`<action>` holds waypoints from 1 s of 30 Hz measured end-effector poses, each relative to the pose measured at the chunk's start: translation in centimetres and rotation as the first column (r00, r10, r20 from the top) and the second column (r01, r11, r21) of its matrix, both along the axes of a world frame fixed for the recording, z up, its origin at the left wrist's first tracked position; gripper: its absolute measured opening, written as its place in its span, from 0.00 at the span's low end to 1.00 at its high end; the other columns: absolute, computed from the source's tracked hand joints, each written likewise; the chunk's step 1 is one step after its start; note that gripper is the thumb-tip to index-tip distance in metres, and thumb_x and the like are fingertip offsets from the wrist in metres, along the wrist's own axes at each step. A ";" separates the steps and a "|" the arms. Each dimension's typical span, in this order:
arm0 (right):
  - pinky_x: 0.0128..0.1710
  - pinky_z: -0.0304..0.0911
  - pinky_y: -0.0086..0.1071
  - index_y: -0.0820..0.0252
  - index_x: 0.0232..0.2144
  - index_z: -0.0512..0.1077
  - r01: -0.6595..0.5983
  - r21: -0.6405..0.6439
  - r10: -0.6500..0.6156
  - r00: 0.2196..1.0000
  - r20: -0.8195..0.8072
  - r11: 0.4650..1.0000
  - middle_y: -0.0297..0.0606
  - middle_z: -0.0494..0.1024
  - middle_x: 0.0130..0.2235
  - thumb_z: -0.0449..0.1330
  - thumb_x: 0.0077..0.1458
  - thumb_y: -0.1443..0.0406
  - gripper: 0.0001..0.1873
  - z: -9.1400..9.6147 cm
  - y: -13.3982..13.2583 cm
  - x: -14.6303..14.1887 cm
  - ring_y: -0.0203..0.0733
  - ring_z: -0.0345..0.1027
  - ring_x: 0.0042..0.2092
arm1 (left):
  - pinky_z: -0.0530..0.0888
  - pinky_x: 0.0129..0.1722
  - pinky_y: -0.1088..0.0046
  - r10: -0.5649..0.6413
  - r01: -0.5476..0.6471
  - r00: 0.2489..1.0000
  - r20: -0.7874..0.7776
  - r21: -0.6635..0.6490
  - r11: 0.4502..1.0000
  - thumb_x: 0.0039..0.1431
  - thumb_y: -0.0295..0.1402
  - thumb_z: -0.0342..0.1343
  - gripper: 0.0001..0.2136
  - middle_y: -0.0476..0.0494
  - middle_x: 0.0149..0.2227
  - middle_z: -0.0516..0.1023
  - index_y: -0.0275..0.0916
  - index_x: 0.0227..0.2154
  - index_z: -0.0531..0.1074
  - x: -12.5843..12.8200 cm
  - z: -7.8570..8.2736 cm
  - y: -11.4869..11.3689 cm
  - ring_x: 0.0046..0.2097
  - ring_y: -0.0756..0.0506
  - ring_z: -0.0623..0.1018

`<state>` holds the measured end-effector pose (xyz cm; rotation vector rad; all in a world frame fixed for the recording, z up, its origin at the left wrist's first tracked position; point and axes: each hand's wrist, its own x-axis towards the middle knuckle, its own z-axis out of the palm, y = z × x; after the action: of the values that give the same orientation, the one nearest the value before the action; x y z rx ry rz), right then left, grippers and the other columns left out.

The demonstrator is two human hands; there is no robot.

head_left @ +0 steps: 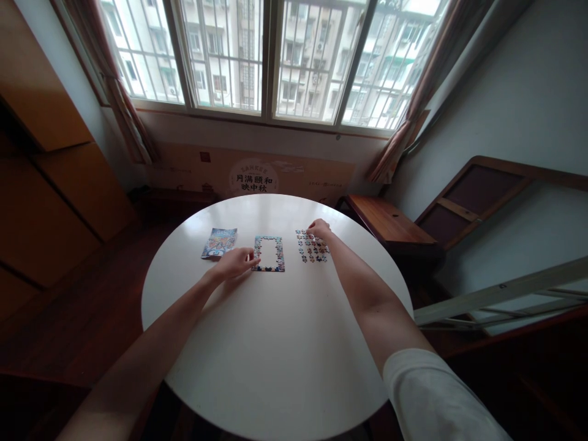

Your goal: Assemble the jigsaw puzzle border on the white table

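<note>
A rectangular jigsaw border (282, 260) lies assembled on the white round table, its middle showing bare tabletop. My left hand (236, 262) rests by the border's left side, fingers a little apart and curved, with nothing visible in them. To the right, loose jigsaw pieces (314, 251) are laid out in rough rows. Over the far part of these rows is my right hand (320, 228), thumb and fingertips pinched together on a puzzle piece, which is mostly hidden. Left of the border, partly behind my left hand, lies a colourful printed picture sheet (221, 240).
The round white table (275, 343) stands below a barred window (266, 55). A wooden bench (388, 219) is beyond its right side, near a leaning wooden frame (478, 196). Orange-brown cabinets (82, 190) stand at the left. A printed banner (294, 174) runs along the wall.
</note>
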<state>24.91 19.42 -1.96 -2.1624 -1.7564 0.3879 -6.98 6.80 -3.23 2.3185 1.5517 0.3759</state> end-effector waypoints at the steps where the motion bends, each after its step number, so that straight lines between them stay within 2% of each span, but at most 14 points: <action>1: 0.41 0.67 0.38 0.60 0.28 0.78 0.005 0.005 -0.005 1.000 -0.003 1.000 0.45 0.79 0.36 0.67 0.39 0.65 0.08 0.0 -0.1 0.0 0.50 0.70 0.45 | 0.59 0.27 0.74 0.000 0.000 1.000 -0.001 -0.001 1.000 0.57 0.50 0.50 0.18 0.45 0.27 0.76 0.39 0.29 0.72 0.0 0.0 0.1 0.29 0.46 0.73; 8: 0.39 0.67 0.33 0.62 0.28 0.78 -0.003 0.051 0.004 0.999 -0.032 0.999 0.45 0.79 0.34 0.66 0.38 0.69 0.09 -0.4 -0.3 -0.4 0.47 0.72 0.41 | 0.58 0.26 0.74 0.001 -0.001 1.000 0.006 0.014 1.000 0.57 0.49 0.50 0.17 0.46 0.27 0.76 0.40 0.28 0.71 -0.1 -0.4 0.3 0.28 0.46 0.73; 12: 0.42 0.66 0.35 0.60 0.33 0.78 -0.015 0.096 0.017 1.000 -0.016 0.995 0.45 0.79 0.39 0.66 0.42 0.67 0.11 -0.5 -0.2 -0.5 0.47 0.71 0.44 | 0.59 0.26 0.74 0.008 -0.008 1.000 -0.004 0.010 1.000 0.57 0.48 0.50 0.16 0.46 0.26 0.76 0.40 0.29 0.71 -0.1 -0.2 0.2 0.29 0.46 0.73; 17: 0.47 0.63 0.41 0.58 0.33 0.78 0.092 0.153 -0.092 0.996 -0.009 0.984 0.46 0.77 0.42 0.62 0.49 0.62 0.09 0.0 0.1 0.0 0.51 0.67 0.50 | 0.60 0.27 0.74 0.004 -0.003 1.000 -0.022 0.016 1.000 0.57 0.49 0.50 0.17 0.45 0.28 0.77 0.40 0.29 0.72 0.0 0.1 0.0 0.30 0.46 0.74; 23: 0.47 0.63 0.46 0.60 0.27 0.77 0.062 0.021 -0.062 0.998 0.013 0.998 0.48 0.77 0.39 0.69 0.39 0.60 0.11 0.0 0.5 0.6 0.56 0.63 0.52 | 0.59 0.26 0.74 0.001 -0.001 1.000 -0.014 0.016 1.000 0.57 0.48 0.50 0.17 0.45 0.27 0.76 0.40 0.29 0.71 -0.1 -0.1 0.2 0.29 0.46 0.73; 28: 0.44 0.66 0.45 0.61 0.21 0.76 0.067 0.047 -0.067 0.998 0.005 0.997 0.48 0.77 0.35 0.71 0.34 0.64 0.10 -0.7 0.9 0.4 0.55 0.65 0.49 | 0.58 0.26 0.74 0.000 0.000 1.000 -0.022 0.000 1.000 0.57 0.48 0.49 0.16 0.45 0.27 0.76 0.39 0.29 0.71 0.0 0.2 0.0 0.29 0.46 0.73; 30: 0.41 0.68 0.44 0.61 0.18 0.75 0.025 0.111 -0.020 0.999 -0.039 0.993 0.46 0.77 0.31 0.71 0.32 0.65 0.09 -0.9 1.1 0.4 0.54 0.68 0.46 | 0.58 0.26 0.74 -0.003 0.002 1.000 -0.027 -0.003 1.000 0.57 0.48 0.49 0.16 0.45 0.27 0.76 0.39 0.29 0.71 0.1 0.4 -0.1 0.29 0.46 0.73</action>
<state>25.36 20.53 -2.90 -2.0819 -1.6907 0.3146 -6.88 6.71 -2.86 2.3325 1.5607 0.3429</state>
